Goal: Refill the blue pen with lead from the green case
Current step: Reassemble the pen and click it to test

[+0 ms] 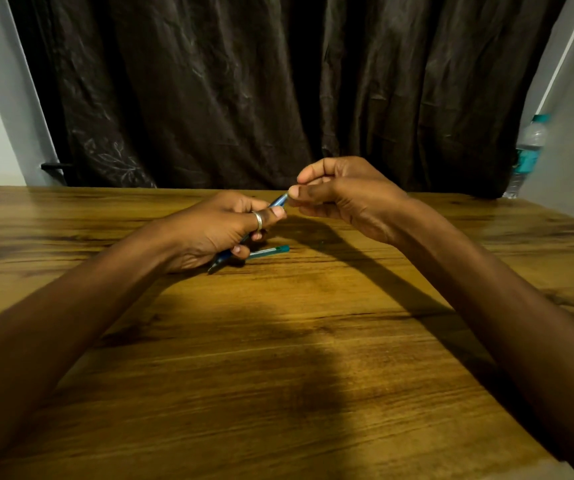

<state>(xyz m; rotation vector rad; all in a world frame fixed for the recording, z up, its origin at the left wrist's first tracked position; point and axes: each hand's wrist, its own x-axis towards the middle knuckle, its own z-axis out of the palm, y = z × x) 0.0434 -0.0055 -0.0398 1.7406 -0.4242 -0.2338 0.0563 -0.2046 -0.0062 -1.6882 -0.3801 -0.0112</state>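
Counter (278, 375), bare; left grip (219, 226) wrapped around blue pen (278, 200), right grip (341, 195) pinching its top end, contents hidden; green case (268, 252) beside; feed lead straight, gently.

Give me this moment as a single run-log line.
left hand: holds blue pen tilted | right hand: pinches pen's upper end | green case: lying on table | lead: not visible

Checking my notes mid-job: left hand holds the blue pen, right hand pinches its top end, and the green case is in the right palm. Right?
Not quite. The head view shows the green case lying on the table, just behind the left hand, not in the right palm. The rest holds: left hand holds the blue pen, right hand pinches its top end.
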